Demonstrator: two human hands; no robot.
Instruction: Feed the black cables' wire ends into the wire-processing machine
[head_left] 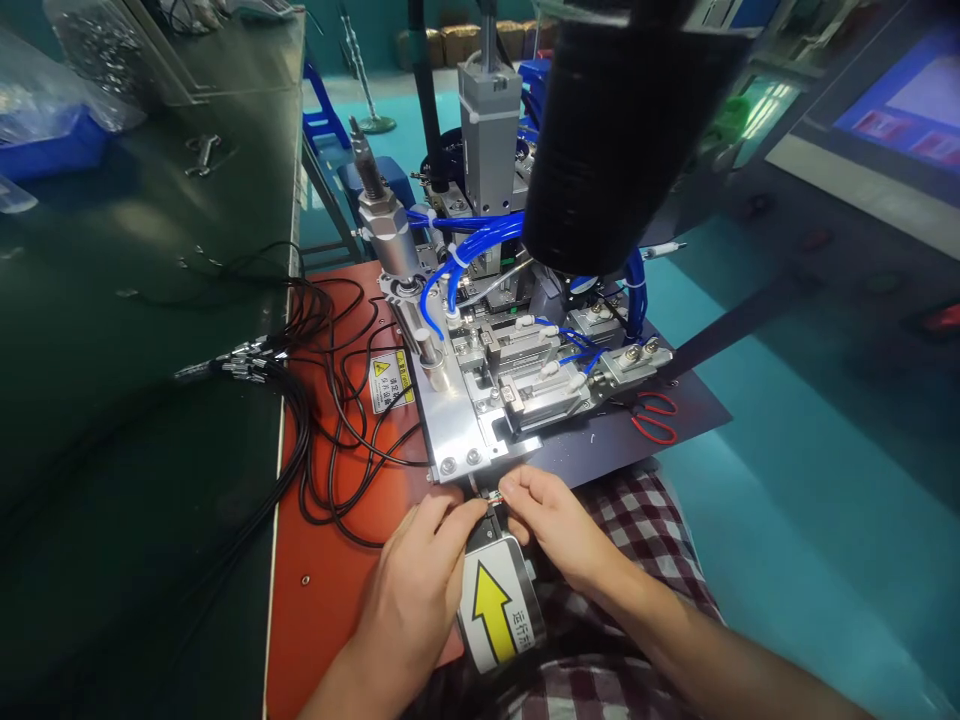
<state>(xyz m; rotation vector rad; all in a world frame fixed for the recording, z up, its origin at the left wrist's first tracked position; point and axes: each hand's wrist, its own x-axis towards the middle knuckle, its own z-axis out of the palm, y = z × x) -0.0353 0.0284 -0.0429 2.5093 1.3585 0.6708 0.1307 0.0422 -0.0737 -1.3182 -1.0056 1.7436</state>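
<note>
My left hand (420,590) and my right hand (551,520) meet at the front edge of a metal fixture plate (450,420). Both pinch a small metal connector piece (491,497) between thumb and fingertips, just below the plate's front edge. A black cable end runs down from the piece between my hands. Under my hands sits a grey housing with a white label and a yellow arrow (495,605). The fingers of both hands are closed on the small part.
The fixture carries pneumatic cylinders and blue air hoses (450,270) on an orange base (330,580). A bundle of black cables (300,400) lies to the left over the dark green bench (135,300). Red-handled scissors (656,420) lie right of the fixture. A large black cylinder (622,130) hangs overhead.
</note>
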